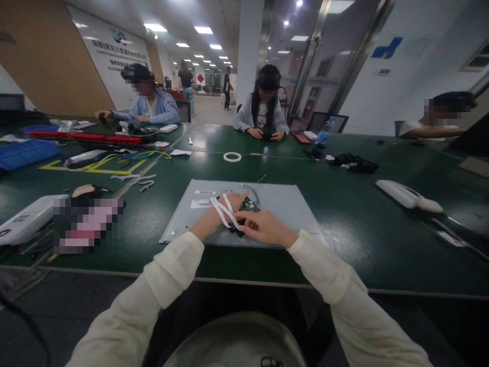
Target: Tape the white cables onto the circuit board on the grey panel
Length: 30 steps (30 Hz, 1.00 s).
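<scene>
At the lower centre of the frame, the left hand (234,204) and right hand (260,225) meet at a small green circuit board (249,205) over a flat pale grey panel (284,209). A thin white ribbon-like strip (222,210) crosses the left hand; whether either hand's fingers are clamped shut, I cannot tell.

the table (362,219) is dark green, the panel (284,204) pale grey. the sleeves (171,267) are cream, the strip (222,213) white, the board (249,205) green. the tray (28,154) is blue, the tape (110,169) yellow, the ring (232,157) white. one person's shirt (240,120) is striped.
</scene>
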Each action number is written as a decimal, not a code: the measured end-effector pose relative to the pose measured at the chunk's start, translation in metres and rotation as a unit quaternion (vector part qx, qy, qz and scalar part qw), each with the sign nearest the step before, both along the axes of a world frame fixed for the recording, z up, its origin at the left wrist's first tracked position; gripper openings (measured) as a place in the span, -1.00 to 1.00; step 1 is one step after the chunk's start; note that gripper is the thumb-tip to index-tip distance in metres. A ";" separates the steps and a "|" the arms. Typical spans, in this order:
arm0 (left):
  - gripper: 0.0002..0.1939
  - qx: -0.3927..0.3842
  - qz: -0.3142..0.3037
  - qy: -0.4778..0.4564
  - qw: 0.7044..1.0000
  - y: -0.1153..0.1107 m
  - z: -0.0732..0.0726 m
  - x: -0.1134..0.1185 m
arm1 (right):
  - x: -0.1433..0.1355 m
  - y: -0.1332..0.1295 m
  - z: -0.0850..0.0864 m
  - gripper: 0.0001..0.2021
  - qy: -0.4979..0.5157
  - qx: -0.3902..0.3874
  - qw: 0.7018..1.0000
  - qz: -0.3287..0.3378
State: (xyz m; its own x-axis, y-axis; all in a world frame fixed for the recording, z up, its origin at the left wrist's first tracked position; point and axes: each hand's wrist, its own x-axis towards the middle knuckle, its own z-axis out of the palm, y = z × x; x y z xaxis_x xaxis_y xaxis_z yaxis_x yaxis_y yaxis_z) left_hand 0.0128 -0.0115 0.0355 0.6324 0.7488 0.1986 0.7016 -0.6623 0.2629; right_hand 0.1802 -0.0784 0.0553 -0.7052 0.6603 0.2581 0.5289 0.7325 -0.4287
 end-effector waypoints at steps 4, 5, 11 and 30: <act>-0.16 0.035 -0.001 0.038 0.999 -0.012 0.000 0.006 | 0.014 0.014 -0.004 -0.70 0.030 0.071 0.989 -0.124; -0.14 0.040 0.001 0.034 0.999 -0.014 0.000 0.007 | 0.018 0.019 -0.005 -0.70 0.037 0.083 0.984 -0.153; -0.01 0.033 -0.014 0.050 0.998 -0.017 0.004 0.010 | 0.036 0.044 -0.017 -0.67 0.076 0.086 0.975 -0.192; -0.11 -0.044 -0.111 0.058 0.991 -0.022 0.013 0.011 | 0.062 0.068 -0.047 -0.72 0.002 0.087 0.965 -0.247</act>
State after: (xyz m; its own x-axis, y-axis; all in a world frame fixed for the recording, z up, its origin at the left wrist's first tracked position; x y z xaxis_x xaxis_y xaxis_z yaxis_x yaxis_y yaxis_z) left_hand 0.0238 -0.0337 0.0482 0.7987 0.5991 0.0555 0.5694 -0.7824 0.2523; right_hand 0.2424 -0.0104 0.0085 -0.3151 0.8617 0.3976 0.8304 0.4532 -0.3242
